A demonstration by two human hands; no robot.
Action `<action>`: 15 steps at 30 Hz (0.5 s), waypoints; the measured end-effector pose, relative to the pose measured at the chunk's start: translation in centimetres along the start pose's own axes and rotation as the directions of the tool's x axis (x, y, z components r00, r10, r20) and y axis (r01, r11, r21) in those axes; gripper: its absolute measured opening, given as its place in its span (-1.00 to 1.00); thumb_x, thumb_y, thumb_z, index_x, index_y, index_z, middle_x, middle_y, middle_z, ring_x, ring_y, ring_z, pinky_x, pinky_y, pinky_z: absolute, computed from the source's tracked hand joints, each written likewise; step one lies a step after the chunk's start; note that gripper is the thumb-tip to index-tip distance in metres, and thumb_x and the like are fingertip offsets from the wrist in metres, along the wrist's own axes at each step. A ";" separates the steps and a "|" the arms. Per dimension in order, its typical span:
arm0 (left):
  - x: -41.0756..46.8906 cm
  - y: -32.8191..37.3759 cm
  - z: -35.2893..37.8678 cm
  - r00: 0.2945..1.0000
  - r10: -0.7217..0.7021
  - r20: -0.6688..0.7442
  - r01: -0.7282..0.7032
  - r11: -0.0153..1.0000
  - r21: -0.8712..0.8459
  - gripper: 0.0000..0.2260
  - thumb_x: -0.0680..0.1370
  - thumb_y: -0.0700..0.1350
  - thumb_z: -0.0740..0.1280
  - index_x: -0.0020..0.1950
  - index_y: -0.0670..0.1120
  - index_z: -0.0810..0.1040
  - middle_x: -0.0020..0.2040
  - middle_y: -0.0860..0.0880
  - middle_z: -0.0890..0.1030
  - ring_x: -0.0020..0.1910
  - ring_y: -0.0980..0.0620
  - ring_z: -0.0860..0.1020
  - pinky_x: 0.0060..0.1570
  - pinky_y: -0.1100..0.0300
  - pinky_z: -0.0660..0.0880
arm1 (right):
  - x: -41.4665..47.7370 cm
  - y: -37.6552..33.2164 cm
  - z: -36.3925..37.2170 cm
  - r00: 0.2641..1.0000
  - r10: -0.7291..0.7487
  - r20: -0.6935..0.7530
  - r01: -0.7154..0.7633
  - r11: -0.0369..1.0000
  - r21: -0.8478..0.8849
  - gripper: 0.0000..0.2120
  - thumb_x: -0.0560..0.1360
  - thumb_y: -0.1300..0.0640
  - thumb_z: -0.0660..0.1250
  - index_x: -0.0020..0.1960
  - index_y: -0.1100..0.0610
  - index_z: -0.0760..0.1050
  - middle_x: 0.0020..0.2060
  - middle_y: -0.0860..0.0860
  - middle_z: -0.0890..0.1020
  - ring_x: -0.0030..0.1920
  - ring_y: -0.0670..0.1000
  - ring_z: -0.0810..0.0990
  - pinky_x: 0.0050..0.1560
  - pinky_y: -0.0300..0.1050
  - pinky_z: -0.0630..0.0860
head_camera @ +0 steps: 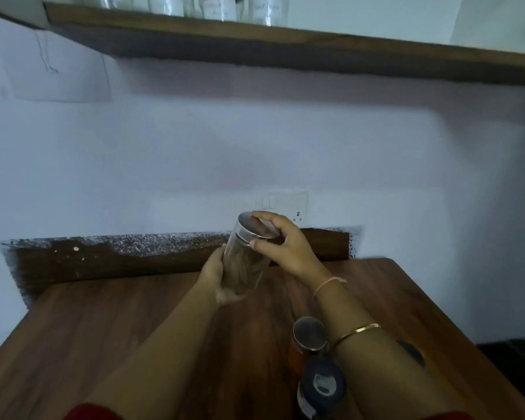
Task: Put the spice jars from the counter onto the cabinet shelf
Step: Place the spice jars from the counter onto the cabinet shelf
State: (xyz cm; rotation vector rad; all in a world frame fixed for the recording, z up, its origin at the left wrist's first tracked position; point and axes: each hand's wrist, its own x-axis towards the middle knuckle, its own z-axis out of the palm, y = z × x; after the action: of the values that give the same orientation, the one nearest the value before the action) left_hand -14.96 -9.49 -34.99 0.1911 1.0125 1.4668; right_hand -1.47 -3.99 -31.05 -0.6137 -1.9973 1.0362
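A clear spice jar (pixel 245 265) with a metal lid and dark contents is held tilted above the wooden counter (pixel 134 328). My left hand (pixel 217 278) cups its lower side and base. My right hand (pixel 281 242) grips the lid from the top right. On the counter near me stand an orange jar (pixel 306 341) with a metal lid and a dark-lidded jar (pixel 320 389); a third dark lid (pixel 412 354) shows partly behind my right forearm. The wooden cabinet shelf (pixel 285 47) runs across the top, with several clear labelled jars (pixel 219 7) on it.
A white wall with a switch and socket plate (pixel 282 207) stands behind the counter, above a dark backsplash strip (pixel 119 259). The counter's right edge drops off toward a dark object (pixel 515 359) at lower right.
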 end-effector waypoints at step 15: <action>-3.3 5.8 5.5 0.892 0.166 0.420 -0.113 0.983 -0.148 -0.36 0.52 0.29 0.14 0.36 -0.19 0.42 0.25 -0.26 0.54 0.06 -0.33 0.60 0.01 -0.30 0.49 | 5.8 -6.7 -1.7 0.946 -0.102 -0.307 0.197 0.934 0.297 -0.65 0.57 0.10 0.25 0.35 0.00 0.31 0.20 0.02 0.49 0.17 -0.04 0.51 -0.01 -0.29 0.52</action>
State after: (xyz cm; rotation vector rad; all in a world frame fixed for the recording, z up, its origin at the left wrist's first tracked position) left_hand -14.89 -8.83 -26.36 0.4889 0.5568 1.5217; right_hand -3.76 -2.88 -22.38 -0.3979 -1.5514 1.0829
